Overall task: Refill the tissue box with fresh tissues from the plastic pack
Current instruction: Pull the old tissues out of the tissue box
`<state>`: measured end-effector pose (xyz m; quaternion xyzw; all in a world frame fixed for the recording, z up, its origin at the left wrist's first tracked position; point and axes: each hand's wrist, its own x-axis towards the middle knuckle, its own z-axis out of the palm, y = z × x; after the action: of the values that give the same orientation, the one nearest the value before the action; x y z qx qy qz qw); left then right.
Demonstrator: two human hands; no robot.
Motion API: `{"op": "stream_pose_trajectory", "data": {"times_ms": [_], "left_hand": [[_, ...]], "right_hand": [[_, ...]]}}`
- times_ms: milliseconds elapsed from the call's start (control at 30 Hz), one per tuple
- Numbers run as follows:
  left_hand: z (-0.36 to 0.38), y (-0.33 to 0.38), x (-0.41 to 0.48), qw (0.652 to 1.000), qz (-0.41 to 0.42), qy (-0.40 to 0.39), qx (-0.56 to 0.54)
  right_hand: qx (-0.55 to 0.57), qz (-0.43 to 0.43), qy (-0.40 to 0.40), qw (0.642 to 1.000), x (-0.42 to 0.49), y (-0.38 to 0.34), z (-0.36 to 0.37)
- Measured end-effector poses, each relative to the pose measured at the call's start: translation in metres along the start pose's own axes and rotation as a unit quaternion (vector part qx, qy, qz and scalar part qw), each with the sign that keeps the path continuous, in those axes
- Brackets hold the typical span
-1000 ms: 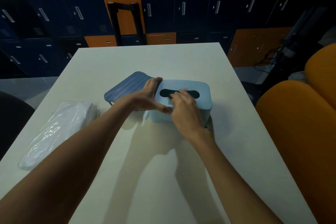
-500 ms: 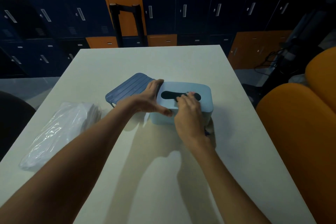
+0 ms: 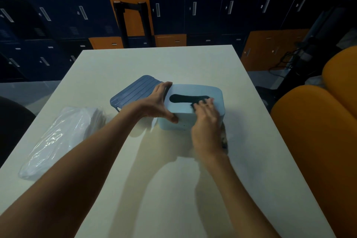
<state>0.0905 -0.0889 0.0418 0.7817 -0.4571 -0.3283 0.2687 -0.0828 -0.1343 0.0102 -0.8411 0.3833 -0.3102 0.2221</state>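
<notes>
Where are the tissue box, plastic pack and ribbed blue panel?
tissue box [image 3: 195, 89]: head view, top face behind slot.
plastic pack [image 3: 58, 137]: head view, wrap's middle.
ribbed blue panel [image 3: 133, 91]: head view, grooved surface.

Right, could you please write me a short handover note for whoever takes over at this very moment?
Left hand grips the left end of the tissue box. Right hand rests on the box top, fingertips at the right end of the slot; blurred, seemingly holding nothing.
Box stands mid-table; slot dark, no tissue showing. A dark blue ribbed panel lies behind its left end. The plastic pack, tissues inside, lies near the left edge of the table.
Done: nothing loaded, as far as visible. Left: move tissues from pack into box.
</notes>
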Motion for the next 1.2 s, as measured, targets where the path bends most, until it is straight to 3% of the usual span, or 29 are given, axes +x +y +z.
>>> {"op": "stream_pose_trajectory", "data": {"times_ms": [133,200,300,433,633,800,900,1000,1200], "left_hand": [[0.0,-0.001,0.001,1.0,0.005,0.004,-0.004],[-0.001,-0.001,0.001,1.0,0.006,0.002,-0.003],[-0.001,-0.003,0.001,1.0,0.008,-0.002,0.0],[-0.002,-0.003,0.001,1.0,0.009,0.005,-0.002],[-0.001,-0.006,0.002,1.0,0.015,0.002,-0.023],[0.002,-0.008,0.004,0.999,0.014,0.009,-0.028],[0.001,-0.008,0.004,0.999,0.015,0.004,-0.028],[0.0,-0.008,0.005,0.999,0.014,0.005,-0.033],[0.0,-0.009,0.006,0.999,0.016,0.008,-0.033]], "right_hand": [[0.048,-0.092,-0.099,0.99,-0.017,-0.034,0.001],[0.084,-0.046,-0.144,0.985,-0.003,-0.039,-0.021],[0.107,-0.001,-0.115,0.988,0.04,-0.043,-0.054],[0.044,-0.056,-0.071,0.995,0.091,-0.034,-0.05],[-0.092,-0.092,-0.221,0.967,0.094,0.007,-0.011],[-0.18,-0.1,-0.184,0.961,0.099,-0.002,0.01],[-0.127,-0.157,-0.207,0.957,0.091,-0.012,0.011],[-0.064,-0.159,-0.243,0.955,0.089,-0.002,-0.01],[-0.101,-0.111,-0.182,0.972,0.101,-0.002,-0.011]]}}
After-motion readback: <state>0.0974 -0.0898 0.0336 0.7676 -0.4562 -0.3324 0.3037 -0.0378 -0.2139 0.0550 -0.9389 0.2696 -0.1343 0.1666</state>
